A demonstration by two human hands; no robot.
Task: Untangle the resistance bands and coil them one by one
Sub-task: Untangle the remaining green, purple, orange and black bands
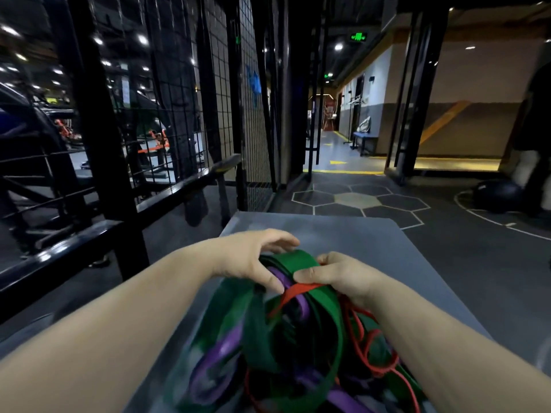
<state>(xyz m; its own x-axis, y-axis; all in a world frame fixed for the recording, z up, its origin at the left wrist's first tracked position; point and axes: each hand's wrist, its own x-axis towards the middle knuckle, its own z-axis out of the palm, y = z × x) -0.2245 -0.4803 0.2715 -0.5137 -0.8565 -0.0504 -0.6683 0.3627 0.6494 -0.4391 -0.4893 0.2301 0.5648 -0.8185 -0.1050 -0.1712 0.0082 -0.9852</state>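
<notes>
- On the near half of the grey mat (372, 242), running off its near edge, lies a tangle of resistance bands (286, 350): wide green band (301, 259), purple band (304, 308) and thin red band (293, 292) are looped through one another, none coiled.
- Toward the mat's middle, the top of the heap rises between both hands.
- The left hand (253, 257) lies over the green loop, its fingers reaching loosely across the far side and its thumb down on the purple strip; I cannot tell whether it truly clasps anything.
- The right hand (340, 275) grips the green band, thumb on top and fingers curled round behind, with the red band crossing just under the thumb.
- Beyond the mat's left edge stands a black wire cage (179, 99).
- Past the far right corner, a dark ball (496, 195) rests on the floor.
</notes>
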